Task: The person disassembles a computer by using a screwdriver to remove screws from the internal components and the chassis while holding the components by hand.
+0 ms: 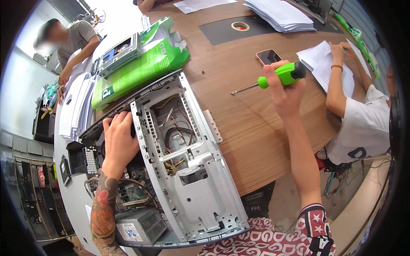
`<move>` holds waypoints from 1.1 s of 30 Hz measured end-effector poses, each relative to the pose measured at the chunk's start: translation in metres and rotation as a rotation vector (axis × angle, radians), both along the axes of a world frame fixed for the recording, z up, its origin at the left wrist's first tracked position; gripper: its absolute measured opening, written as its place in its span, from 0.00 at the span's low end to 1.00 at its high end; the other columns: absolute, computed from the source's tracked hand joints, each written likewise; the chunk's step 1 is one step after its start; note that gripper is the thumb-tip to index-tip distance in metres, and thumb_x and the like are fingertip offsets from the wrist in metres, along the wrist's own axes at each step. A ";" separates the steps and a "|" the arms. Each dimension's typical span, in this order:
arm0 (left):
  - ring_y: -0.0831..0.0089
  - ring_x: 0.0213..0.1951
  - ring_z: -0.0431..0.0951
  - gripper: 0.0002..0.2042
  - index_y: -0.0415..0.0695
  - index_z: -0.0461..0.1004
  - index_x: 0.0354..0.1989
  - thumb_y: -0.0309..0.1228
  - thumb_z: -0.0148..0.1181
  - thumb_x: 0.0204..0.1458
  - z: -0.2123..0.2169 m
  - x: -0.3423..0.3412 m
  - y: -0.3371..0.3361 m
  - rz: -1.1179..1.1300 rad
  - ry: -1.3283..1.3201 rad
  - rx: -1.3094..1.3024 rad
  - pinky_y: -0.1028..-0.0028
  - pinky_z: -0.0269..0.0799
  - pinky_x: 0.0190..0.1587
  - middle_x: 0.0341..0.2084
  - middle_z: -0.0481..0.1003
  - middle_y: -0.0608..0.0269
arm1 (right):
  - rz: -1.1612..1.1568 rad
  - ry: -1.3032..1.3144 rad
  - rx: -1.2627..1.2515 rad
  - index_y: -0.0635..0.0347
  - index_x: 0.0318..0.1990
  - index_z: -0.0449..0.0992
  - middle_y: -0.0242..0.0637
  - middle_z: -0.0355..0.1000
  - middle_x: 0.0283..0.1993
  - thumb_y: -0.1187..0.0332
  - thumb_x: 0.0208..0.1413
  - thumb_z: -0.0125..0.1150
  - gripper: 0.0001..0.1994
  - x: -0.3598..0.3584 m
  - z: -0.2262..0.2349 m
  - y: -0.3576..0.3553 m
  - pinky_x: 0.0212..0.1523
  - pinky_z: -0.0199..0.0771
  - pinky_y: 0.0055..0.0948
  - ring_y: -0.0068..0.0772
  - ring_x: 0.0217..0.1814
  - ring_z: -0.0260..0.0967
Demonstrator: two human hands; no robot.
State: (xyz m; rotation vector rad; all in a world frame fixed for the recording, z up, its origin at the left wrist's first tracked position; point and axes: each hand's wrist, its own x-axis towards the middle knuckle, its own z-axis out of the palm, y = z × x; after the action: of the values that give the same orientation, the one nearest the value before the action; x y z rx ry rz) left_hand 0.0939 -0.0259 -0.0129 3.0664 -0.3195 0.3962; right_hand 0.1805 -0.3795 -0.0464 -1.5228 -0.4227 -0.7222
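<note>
A screwdriver (284, 76) with a bright green and black handle is in my right hand (289, 94), raised over the wooden table. Its metal shaft points left, and the tip is apart from the computer case. The opened grey metal computer case (205, 181) lies in front of me, with its drive bay frame facing up. My left hand (120, 138) reaches into the far left part of the case, beside the frame, with bent fingers around a part there; the fingertips are hidden. Cables (177, 136) show through the bay. A power supply (142, 225) sits at the near left corner.
Beyond the case, a green paper package (141, 74) bears a metal drive unit (120, 55). Paper stacks (77, 106) lie left. A phone (269, 56), a tape roll (240, 26) and more papers (279, 15) lie farther back. Another person's arms (337, 81) handle sheets at right; someone stands far left.
</note>
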 end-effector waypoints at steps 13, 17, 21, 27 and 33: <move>0.60 0.44 0.74 0.13 0.41 0.74 0.39 0.36 0.59 0.48 -0.007 0.001 0.006 -0.038 -0.017 0.056 0.60 0.58 0.50 0.35 0.75 0.57 | -0.064 0.020 -0.053 0.62 0.30 0.77 0.28 0.74 0.22 0.67 0.56 0.69 0.09 0.000 -0.007 -0.001 0.26 0.64 0.17 0.15 0.24 0.69; 0.61 0.44 0.74 0.14 0.41 0.74 0.40 0.36 0.59 0.49 -0.010 0.002 0.007 -0.033 -0.036 0.049 0.60 0.57 0.50 0.35 0.75 0.57 | -0.052 0.017 -0.066 0.62 0.31 0.77 0.28 0.74 0.22 0.67 0.55 0.70 0.09 0.001 -0.010 0.000 0.26 0.63 0.17 0.15 0.24 0.68; 0.61 0.44 0.75 0.14 0.41 0.73 0.42 0.36 0.59 0.50 -0.007 0.001 0.006 -0.017 -0.012 0.064 0.60 0.57 0.48 0.35 0.75 0.57 | -0.037 0.022 -0.050 0.62 0.31 0.77 0.28 0.73 0.23 0.68 0.56 0.69 0.08 0.001 -0.010 0.002 0.26 0.63 0.17 0.15 0.24 0.68; 0.58 0.45 0.74 0.14 0.41 0.72 0.43 0.36 0.57 0.51 -0.007 0.002 0.004 0.013 0.060 0.071 0.59 0.57 0.48 0.36 0.75 0.54 | -0.022 0.066 -0.020 0.61 0.33 0.77 0.26 0.72 0.25 0.68 0.57 0.68 0.08 0.000 -0.013 0.001 0.26 0.62 0.16 0.15 0.25 0.68; 0.58 0.45 0.73 0.12 0.40 0.73 0.40 0.33 0.56 0.51 -0.008 0.001 0.010 -0.001 0.003 0.071 0.59 0.59 0.49 0.37 0.75 0.54 | -0.006 0.028 -0.049 0.61 0.34 0.77 0.26 0.71 0.25 0.68 0.58 0.67 0.07 0.002 -0.015 0.001 0.26 0.62 0.16 0.15 0.26 0.68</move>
State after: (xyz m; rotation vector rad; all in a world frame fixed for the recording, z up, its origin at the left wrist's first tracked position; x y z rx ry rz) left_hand 0.0945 -0.0158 -0.0213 3.1358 -0.3424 0.3890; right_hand 0.1827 -0.3784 -0.0612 -1.5792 -0.4177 -0.6986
